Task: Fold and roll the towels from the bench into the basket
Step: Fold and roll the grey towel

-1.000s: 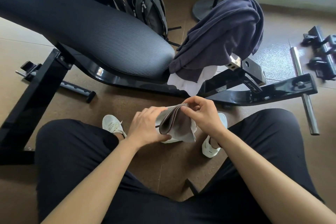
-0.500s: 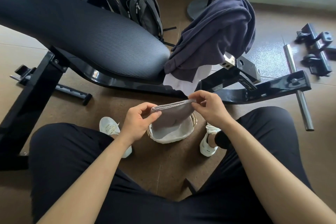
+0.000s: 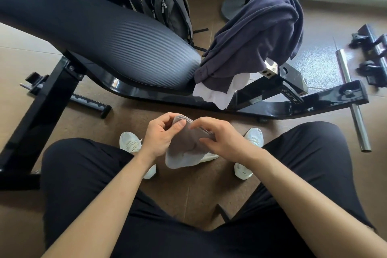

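A small grey towel (image 3: pixel 184 148) hangs folded between my knees, above the floor. My left hand (image 3: pixel 161 136) pinches its upper left corner between thumb and fingers. My right hand (image 3: pixel 217 138) lies over the towel's right side with the fingers curled onto the cloth. Only a pale sliver of the basket (image 3: pixel 209 156) shows under the towel; the rest is hidden. A dark purple towel (image 3: pixel 257 37) is draped over the end of the black bench (image 3: pixel 104 33), with a white towel (image 3: pixel 217 92) hanging out beneath it.
A grey backpack (image 3: pixel 169 6) stands behind the bench. A stand base (image 3: pixel 232 6) is near the wall. A steel bar (image 3: pixel 351 98) and black clamps (image 3: pixel 372 52) lie at the right. My white shoes (image 3: pixel 129 144) flank the basket.
The towel's top edge was stretched out between both hands; the hands have since come together, with the right hand moving left over the cloth so the towel now covers most of the basket.
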Available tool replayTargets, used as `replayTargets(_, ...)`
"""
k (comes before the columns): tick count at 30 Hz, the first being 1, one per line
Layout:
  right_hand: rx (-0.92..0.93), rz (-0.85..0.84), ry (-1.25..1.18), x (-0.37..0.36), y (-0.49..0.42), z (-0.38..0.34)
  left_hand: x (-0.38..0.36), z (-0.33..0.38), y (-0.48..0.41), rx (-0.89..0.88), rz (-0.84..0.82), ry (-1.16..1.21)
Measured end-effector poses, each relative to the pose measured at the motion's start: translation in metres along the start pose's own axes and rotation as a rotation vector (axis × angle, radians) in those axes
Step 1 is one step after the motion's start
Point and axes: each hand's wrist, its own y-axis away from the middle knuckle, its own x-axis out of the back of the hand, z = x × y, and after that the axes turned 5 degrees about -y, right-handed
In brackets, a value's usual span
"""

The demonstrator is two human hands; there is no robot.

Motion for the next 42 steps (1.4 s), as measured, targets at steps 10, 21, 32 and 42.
replayTargets(10, -0.077, 0.033, -0.248, 0.021, 0.008, -0.004, -0.003, 0.006, 0.004, 0.094, -0.195, 0.011)
replayTargets(21, -0.084, 0.390, -0.583, 0.064, 0.021, 0.008, -0.017, -0.010, -0.006, 0.167, -0.218, -0.231)
replayTargets(32, -0.208, 0.645, -0.622, 0.098, 0.038, 0.043, -0.015, -0.036, -0.010, 0.223, -0.230, -0.282)
replayTargets(42, -0.434, 0.234, -0.536, 0.101, 0.047, 0.060, 0.006, -0.030, -0.015, 0.144, 0.002, -0.290)
